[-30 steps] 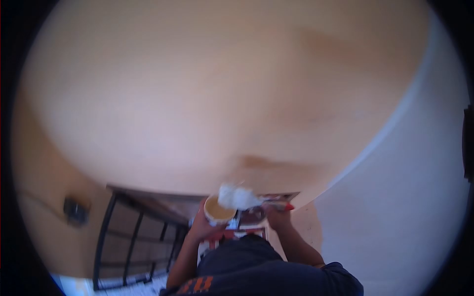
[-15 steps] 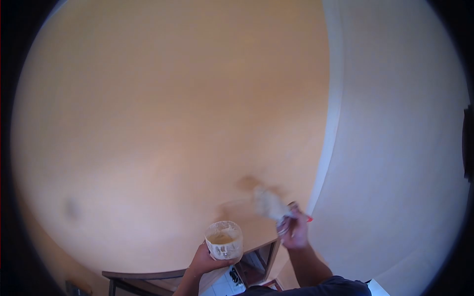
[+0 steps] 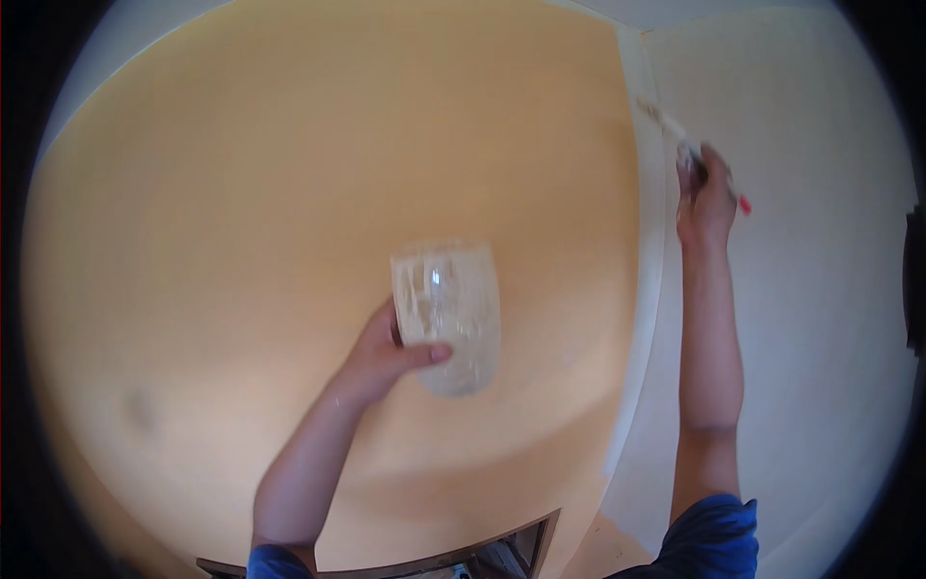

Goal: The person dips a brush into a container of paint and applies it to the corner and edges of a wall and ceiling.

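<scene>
My left hand [image 3: 381, 352] is wrapped around a clear plastic container [image 3: 461, 318] smeared with pale paint, thumb across its front. It is held up before the orange-yellow wall [image 3: 289, 193]; its contents are hidden from this low angle. High on the right, my right hand [image 3: 709, 198] grips a paintbrush [image 3: 683, 143] by its handle, whose end is red. The paint-coated bristles point up and left, overlapping the pale strip [image 3: 648, 164] at the corner where the yellow wall meets the whitish wall [image 3: 801, 289].
Dark-framed furniture [image 3: 540, 540] stands low against the wall, with items inside it. A pale ceiling [image 3: 714, 8] shows along the top. An unpainted-looking tan patch [image 3: 608, 545] lies low near the corner. A dark object sits at the far right edge.
Both arms have risen. The brush has gone from low on the yellow wall up to the corner strip, and the container has been lifted from near the furniture. The view has tilted upward.
</scene>
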{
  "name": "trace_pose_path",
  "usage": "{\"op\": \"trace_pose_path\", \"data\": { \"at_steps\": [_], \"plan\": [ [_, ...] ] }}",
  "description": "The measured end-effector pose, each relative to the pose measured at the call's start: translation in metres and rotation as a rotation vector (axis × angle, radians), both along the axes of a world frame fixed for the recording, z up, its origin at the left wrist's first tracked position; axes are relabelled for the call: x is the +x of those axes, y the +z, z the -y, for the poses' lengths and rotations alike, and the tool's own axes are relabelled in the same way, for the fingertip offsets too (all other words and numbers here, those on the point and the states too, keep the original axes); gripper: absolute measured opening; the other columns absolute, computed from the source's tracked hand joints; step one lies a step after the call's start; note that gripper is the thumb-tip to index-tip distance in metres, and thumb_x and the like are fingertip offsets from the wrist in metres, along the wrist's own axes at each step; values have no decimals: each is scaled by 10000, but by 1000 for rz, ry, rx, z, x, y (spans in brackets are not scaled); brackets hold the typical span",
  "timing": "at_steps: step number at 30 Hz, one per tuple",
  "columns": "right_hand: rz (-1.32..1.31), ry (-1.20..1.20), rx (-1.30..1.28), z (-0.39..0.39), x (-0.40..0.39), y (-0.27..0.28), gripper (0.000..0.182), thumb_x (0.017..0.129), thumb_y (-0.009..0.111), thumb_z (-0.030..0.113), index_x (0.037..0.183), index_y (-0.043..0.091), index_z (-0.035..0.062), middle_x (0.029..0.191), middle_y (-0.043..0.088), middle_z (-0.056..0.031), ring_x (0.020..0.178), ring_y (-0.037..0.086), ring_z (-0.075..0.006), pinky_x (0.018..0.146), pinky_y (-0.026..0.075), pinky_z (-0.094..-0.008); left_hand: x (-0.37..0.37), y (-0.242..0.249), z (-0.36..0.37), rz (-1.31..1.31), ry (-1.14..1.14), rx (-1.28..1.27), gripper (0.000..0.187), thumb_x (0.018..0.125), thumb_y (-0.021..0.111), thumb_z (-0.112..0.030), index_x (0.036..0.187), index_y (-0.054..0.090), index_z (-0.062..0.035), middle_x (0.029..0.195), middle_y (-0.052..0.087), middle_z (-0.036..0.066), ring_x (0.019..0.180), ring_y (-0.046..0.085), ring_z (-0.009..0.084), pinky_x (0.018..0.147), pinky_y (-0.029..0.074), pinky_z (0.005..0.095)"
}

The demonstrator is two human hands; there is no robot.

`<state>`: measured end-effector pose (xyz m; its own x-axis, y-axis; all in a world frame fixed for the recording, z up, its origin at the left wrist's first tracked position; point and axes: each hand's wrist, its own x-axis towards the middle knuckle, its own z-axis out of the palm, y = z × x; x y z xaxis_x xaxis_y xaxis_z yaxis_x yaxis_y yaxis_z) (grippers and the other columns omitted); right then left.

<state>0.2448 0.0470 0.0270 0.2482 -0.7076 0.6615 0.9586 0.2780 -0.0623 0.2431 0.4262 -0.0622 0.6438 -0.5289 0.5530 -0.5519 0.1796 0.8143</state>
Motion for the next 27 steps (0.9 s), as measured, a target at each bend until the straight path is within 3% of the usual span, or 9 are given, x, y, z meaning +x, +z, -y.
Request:
{"op": "trace_pose_path", "data": {
  "at_steps": [4, 11, 12, 15, 18, 19, 25, 26, 27],
  "plan": [
    [117, -124, -81, 154, 113, -74, 164, 774, 598, 70, 862, 490, -16, 807, 557, -107, 676, 587, -163, 594, 539, -259, 132, -106, 153, 113, -106, -37, 752, 658, 744, -223, 1245, 333, 4, 1166, 499, 115, 1095, 478, 214, 938, 383, 348],
    [42, -214, 30, 176, 150, -150, 239, 733, 651, 77, 847, 495, -62, 800, 563, -112, 626, 593, -175, 526, 563, -251, 161, -213, 181, 142, -271, -177, 758, 671, 738, -294, 1238, 330, 1, 1160, 496, 121, 1076, 495, 228, 922, 411, 350],
    [83, -211, -36, 130, 115, -80, 239, 733, 651, 77, 847, 495, -62, 800, 563, -112, 626, 593, -175, 526, 563, -251, 130, -168, 146, 207, -274, -221, 755, 675, 735, -297, 1238, 328, -2, 1160, 494, 120, 1074, 496, 227, 921, 411, 351],
    [105, -245, -56, 94, 87, -82, 232, 736, 651, 91, 851, 501, -44, 804, 575, -107, 608, 590, -169, 545, 556, -261, 86, -186, 106, 238, -245, -216, 765, 671, 738, -295, 1243, 320, -7, 1161, 493, 121, 1076, 493, 223, 926, 405, 352],
    [68, -297, -55, 114, 98, -65, 269, 714, 675, 146, 843, 518, -30, 816, 588, -112, 631, 597, -162, 506, 531, -267, 83, -174, 114, 218, -252, -177, 772, 665, 742, -291, 1246, 318, -9, 1162, 492, 120, 1079, 490, 223, 930, 400, 353],
    [1, -313, -6, 173, 138, -20, 266, 711, 681, 170, 835, 530, -10, 804, 596, -96, 623, 592, -149, 495, 507, -266, 96, -106, 161, 187, -203, -111, 772, 665, 742, -291, 1246, 318, -9, 1162, 492, 120, 1079, 490, 223, 930, 400, 353],
    [-65, -377, 30, 187, 146, -6, 280, 699, 696, 229, 811, 551, 18, 773, 609, -61, 609, 574, -121, 498, 457, -262, 82, -96, 167, 198, -187, -74, 763, 663, 743, -266, 1246, 324, -8, 1169, 487, 124, 1093, 476, 224, 942, 385, 356],
    [-116, -414, 13, 238, 148, 53, 291, 694, 701, 235, 813, 550, 16, 772, 607, -63, 617, 573, -124, 505, 458, -266, 94, -35, 216, 157, -219, -78, 762, 663, 743, -265, 1247, 324, -8, 1170, 488, 125, 1096, 474, 224, 943, 382, 355],
    [-118, -410, 17, 239, 146, 59, 291, 694, 701, 235, 813, 550, 16, 772, 607, -63, 617, 573, -124, 505, 458, -266, 91, -30, 216, 154, -211, -73, 762, 664, 742, -263, 1248, 325, -8, 1172, 488, 125, 1098, 472, 223, 944, 380, 355]
  ]
}}
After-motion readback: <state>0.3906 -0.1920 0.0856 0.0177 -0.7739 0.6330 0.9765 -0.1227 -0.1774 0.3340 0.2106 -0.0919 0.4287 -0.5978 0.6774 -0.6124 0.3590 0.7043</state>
